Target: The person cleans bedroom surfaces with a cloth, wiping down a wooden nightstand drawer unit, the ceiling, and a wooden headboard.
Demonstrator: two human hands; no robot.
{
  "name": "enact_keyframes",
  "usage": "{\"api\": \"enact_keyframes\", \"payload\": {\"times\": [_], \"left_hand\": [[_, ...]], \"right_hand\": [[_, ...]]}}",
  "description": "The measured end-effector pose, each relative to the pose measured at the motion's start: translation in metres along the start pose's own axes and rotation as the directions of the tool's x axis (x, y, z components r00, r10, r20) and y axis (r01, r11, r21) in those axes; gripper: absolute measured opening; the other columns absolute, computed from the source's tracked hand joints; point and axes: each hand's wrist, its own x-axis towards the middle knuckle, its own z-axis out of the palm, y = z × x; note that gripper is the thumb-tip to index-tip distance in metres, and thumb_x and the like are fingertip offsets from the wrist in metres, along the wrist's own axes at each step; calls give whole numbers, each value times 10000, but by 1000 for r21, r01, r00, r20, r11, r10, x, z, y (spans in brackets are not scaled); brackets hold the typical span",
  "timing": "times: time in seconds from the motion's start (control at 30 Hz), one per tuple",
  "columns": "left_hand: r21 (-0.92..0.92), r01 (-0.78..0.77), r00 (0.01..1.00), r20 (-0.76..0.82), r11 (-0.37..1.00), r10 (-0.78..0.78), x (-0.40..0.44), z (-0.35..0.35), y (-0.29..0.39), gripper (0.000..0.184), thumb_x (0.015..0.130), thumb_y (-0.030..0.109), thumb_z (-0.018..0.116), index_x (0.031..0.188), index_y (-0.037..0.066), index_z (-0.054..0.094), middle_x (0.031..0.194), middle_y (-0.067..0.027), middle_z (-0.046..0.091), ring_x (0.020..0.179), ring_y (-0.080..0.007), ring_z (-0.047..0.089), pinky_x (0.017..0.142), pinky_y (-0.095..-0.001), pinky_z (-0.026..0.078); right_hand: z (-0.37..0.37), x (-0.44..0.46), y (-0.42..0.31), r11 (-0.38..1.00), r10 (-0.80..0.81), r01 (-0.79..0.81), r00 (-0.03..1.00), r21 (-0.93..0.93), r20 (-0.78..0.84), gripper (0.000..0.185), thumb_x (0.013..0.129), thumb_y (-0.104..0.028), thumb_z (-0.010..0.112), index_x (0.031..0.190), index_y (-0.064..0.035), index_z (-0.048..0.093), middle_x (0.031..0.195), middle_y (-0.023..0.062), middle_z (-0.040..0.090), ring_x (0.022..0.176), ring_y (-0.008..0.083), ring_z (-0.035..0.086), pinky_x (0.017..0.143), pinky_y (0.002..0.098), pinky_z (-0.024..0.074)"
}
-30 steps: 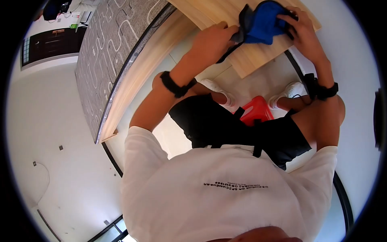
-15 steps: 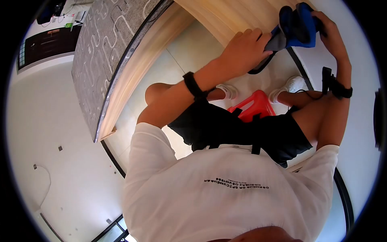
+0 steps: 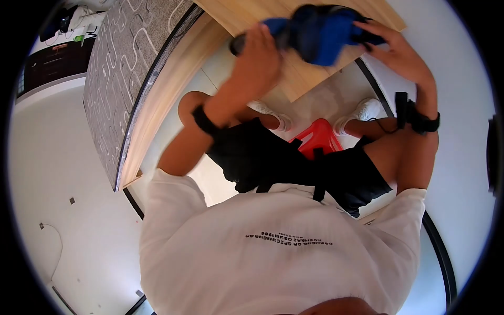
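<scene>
Blue-and-black fabric piece [image 3: 328, 41]: spread sideways over the wooden tabletop [image 3: 300, 79], near its front corner; bunched and blurred in the middle, with a grey part toward the left hand and a dark tip beyond it. Whether its underside touches the wood, I cannot tell.
Left hand [image 3: 257, 60]: back upward, laid across the narrower end of the fabric; its fingers are side by side and blurred, and whether they are clamped on the cloth I cannot tell.
Right hand [image 3: 396, 50]: at the opposite end, fingers and thumb clamped on the black edge.
Wrists: a black band [image 3: 203, 121] around the left, another black band [image 3: 421, 119] around the right, the latter with a small upright part.
Clothing: white T-shirt [image 3: 278, 215] with dark lettering on the chest, black shorts [image 3: 252, 152], white shoes [image 3: 366, 110] on the pale floor [image 3: 197, 86].
Between the legs: red plastic stool [image 3: 321, 132], partly hidden by the shorts.
Left side: grey patterned mattress [image 3: 139, 50] on a wooden bed frame [image 3: 173, 81], beside the tabletop.
Upper left corner: dark door [image 3: 55, 65], well apart from the hands.
Right side: pale wall [image 3: 451, 84], close to the right arm.
</scene>
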Motion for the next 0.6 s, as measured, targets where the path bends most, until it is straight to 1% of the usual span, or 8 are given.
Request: {"api": "enact_keyframes", "payload": {"times": [0.07, 0.13, 0.2, 0.27, 0.33, 0.4, 0.47, 0.6], "left_hand": [[-22, -81, 986, 143, 996, 84, -5, -11, 47, 693, 978, 336, 445, 1331, -242, 297, 1385, -460, 273, 1356, -557, 237, 1124, -547, 253], [-203, -162, 986, 5, 966, 167, -8, -26, 90, 788, 963, 447, 455, 1323, -241, 319, 1375, -469, 279, 1345, -581, 229, 1102, -604, 236], [-577, 49, 992, 121, 815, 26, 7, -38, 133, 871, 944, 536, 440, 1336, -232, 315, 1382, -474, 261, 1364, -572, 201, 1101, -609, 227], [-541, 47, 995, 102, 840, 10, 20, -29, 153, 879, 948, 551, 414, 1348, -224, 303, 1391, -470, 251, 1375, -562, 185, 1101, -611, 226], [-517, 28, 997, 79, 856, 15, 34, -22, 161, 888, 952, 566, 388, 1359, -217, 291, 1400, -467, 242, 1386, -551, 170, 1100, -614, 225], [-549, 166, 977, 204, 819, -62, 60, -17, 156, 906, 954, 591, 353, 1380, -204, 266, 1417, -455, 229, 1400, -530, 157, 1100, -619, 217], [-590, 188, 960, 279, 785, -21, 66, -20, 150, 905, 961, 586, 345, 1396, -200, 228, 1434, -443, 213, 1406, -517, 154, 1102, -624, 207], [-568, 170, 959, 284, 806, -2, 49, -27, 133, 870, 969, 515, 409, 1409, -195, 165, 1458, -431, 154, 1415, -519, 111, 1100, -635, 182]], "right_hand": [[-21, -11, 19, 958, 252, -256, 967, 129, 49, 491, 907, -174, 643, 1374, -96, 515, 1236, 121, 593, 1141, 195, 552, 992, 310, 423], [-33, -23, 29, 964, 229, -230, 973, 135, 21, 503, 908, -188, 648, 1378, -80, 506, 1252, 119, 581, 1140, 191, 551, 997, 310, 419], [-29, -24, 20, 968, 210, -209, 978, 137, 4, 517, 908, -202, 652, 1381, -64, 497, 1269, 117, 570, 1138, 188, 551, 1003, 311, 416], [-24, -23, 6, 866, 410, -400, 912, 299, 32, 570, 902, -249, 666, 1397, -48, 470, 1303, 122, 547, 1176, 204, 533, 1036, 328, 387], [-12, -22, 4, 920, 348, -337, 937, 201, -23, 610, 903, -285, 666, 1406, -24, 441, 1324, 126, 533, 1213, 219, 508, 1046, 333, 374], [-4, -21, 2, 967, 252, -253, 960, 6, -125, 622, 903, -307, 665, 1403, -18, 434, 1320, 136, 535, 1233, 229, 493, 1038, 323, 379], [-3, -25, 8, 962, 271, -270, 944, 33, -186, 627, 902, -327, 663, 1394, -15, 433, 1310, 154, 537, 1223, 246, 502, 1024, 322, 389], [-8, -30, 24, 926, 244, -336, 882, -174, -403, 732, 853, -436, 698, 1339, 52, 449, 1249, 198, 556, 1180, 302, 525, 988, 368, 412]]}}
